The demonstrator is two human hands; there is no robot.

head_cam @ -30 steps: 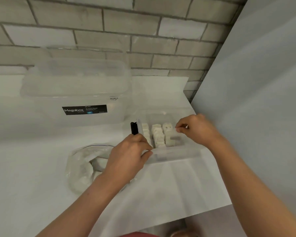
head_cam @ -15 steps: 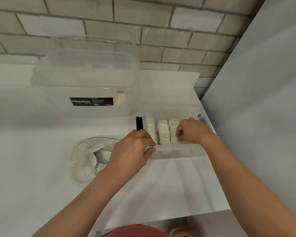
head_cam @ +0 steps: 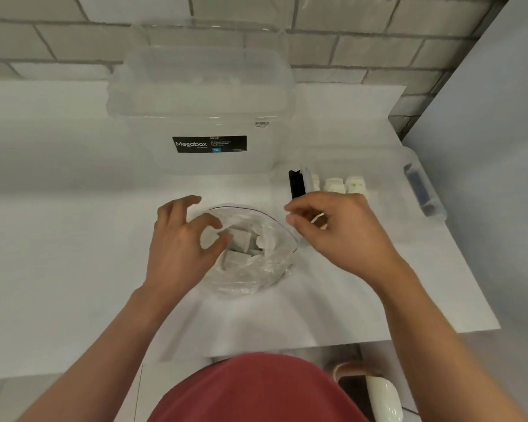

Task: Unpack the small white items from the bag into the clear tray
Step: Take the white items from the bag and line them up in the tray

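The bag [head_cam: 250, 266] is found on the tabletop [head_cam: 58, 254] right between the hands, with small white items [head_cam: 241, 239] seen in its open mouth. The clear tray [head_cam: 387, 166] is partly blocked by the right hand [head_cam: 342, 236]. The left hand [head_cam: 177, 248] is spread loosely over the bag's rim, nothing gripped. Whether anything's pinched in the right hand's curled fingers can't be told.

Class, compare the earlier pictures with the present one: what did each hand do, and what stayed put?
The left hand let go of the clear tray and moved over the bag. The right hand drew out of the tray toward the bag. Tray, bag and large clear box stayed put.
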